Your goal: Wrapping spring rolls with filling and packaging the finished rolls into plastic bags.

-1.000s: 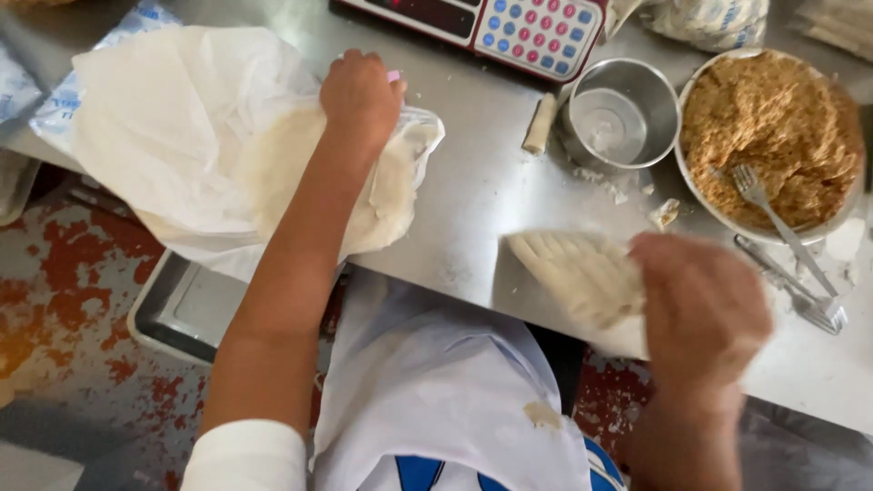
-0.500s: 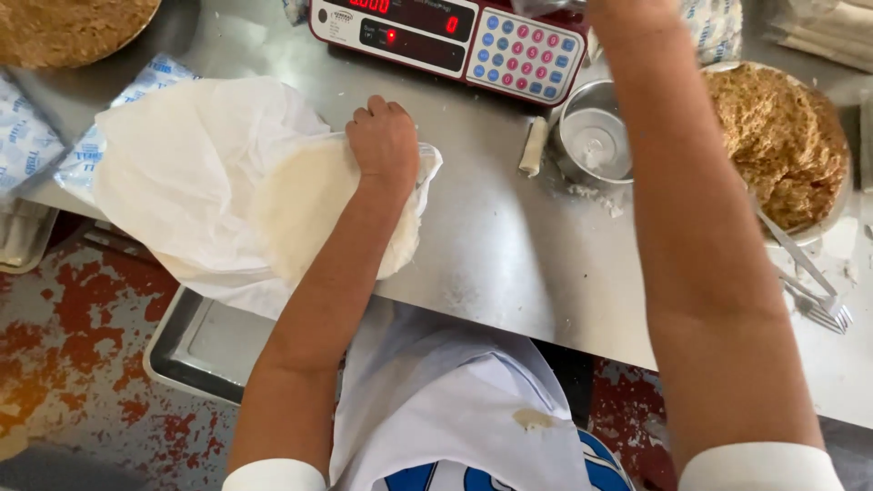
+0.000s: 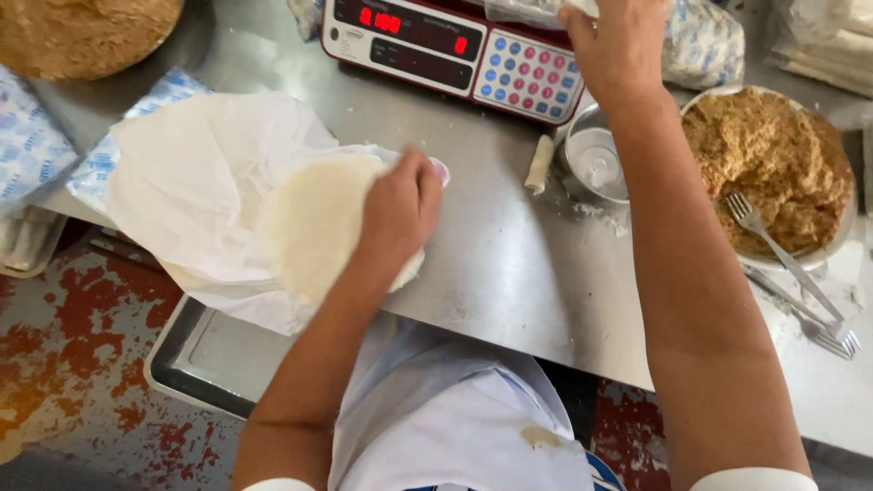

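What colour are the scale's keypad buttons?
Mostly blue, some red, on the scale keypad; head view.

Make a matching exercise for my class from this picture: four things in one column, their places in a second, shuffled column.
Things:
1. left hand
2. right hand
3. forks
4. small dough roll

Places:
A. leaning on the bowl of brown filling
B. on the round dough sheet
C. beside the metal cup
D. up at the scale

Pairs: 1-B, 2-D, 3-A, 4-C

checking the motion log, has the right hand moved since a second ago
Yes. The right hand went from the near table edge, below the bowl of filling, up to the scale at the far side.
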